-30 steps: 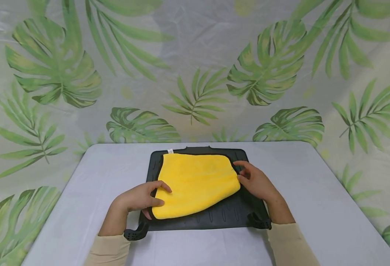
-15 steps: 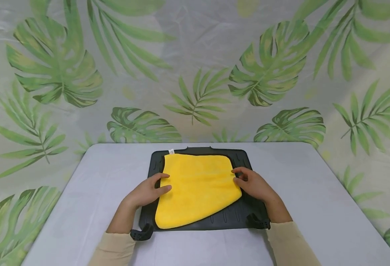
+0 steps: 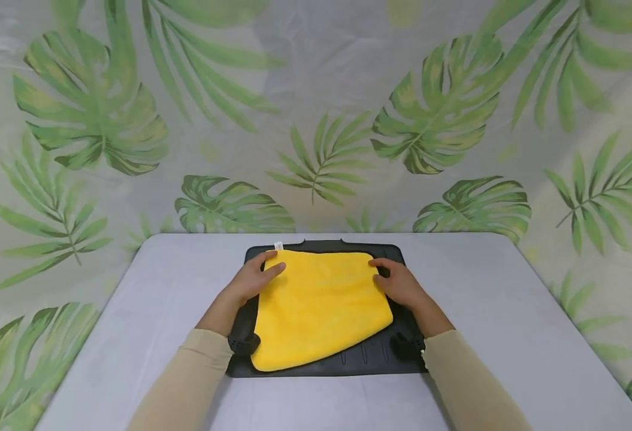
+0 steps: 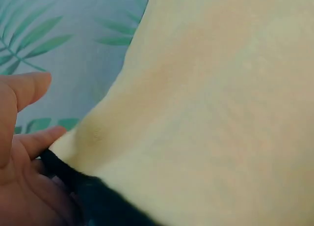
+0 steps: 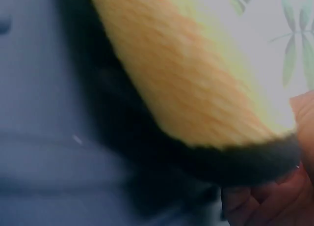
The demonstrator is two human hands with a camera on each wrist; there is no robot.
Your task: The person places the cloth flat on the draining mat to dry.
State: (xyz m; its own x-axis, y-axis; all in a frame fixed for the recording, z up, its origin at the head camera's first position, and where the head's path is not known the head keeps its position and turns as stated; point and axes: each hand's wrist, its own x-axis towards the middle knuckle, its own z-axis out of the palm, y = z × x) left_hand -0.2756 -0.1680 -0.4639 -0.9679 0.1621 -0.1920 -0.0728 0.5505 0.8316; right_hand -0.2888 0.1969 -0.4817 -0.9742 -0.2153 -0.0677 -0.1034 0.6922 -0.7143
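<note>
A yellow plush cloth (image 3: pixel 321 311) with a dark border and a white tag (image 3: pixel 278 246) lies on a black ribbed tray or mat (image 3: pixel 364 356). My left hand (image 3: pixel 244 281) is at the cloth's upper left corner, thumb spread from the fingers. In the left wrist view, one fingertip touches the cloth's edge while the thumb (image 4: pixel 34 86) stands clear of it. My right hand (image 3: pixel 399 284) touches the cloth's upper right edge. Bent fingers (image 5: pixel 274 206) are under the dark border in the right wrist view; part of that hand is out of frame.
The black mat lies on a table with a white cover (image 3: pixel 510 335). Behind the table hangs a leaf-patterned sheet (image 3: pixel 342 90). Dark straps (image 3: pixel 245 343) are around both wrists.
My left hand has let go of the cloth's lower left and moved up to its upper left corner. The lower left corner has dropped flat. My right hand has shifted up along the right edge.
</note>
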